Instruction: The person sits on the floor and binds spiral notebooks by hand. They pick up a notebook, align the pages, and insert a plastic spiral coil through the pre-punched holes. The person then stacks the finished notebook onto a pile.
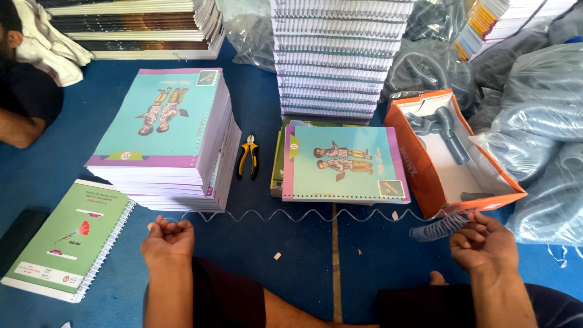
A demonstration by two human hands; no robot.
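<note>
Clear plastic binding coil [303, 215] stretched sideways between both hands.
Left hand [167, 239] pinches its stretched end; right hand [483, 242] pinches the tight-wound end.

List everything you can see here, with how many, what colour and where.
Clear spiral wire: one, stretched between both hands.
Coiled spirals: a small bunch, by the right hand.
Teal books: one tall stack, left; a short pile, centre.
Green spiral notebook: one, far left.
Pliers: one, yellow and black, between the piles.
Orange box: one, right.
White spiral-bound stack: one, top centre.
Plastic bags: several, right.
Another person's arm: top left.
Left hand, right hand: each pinching a wire end.
</note>
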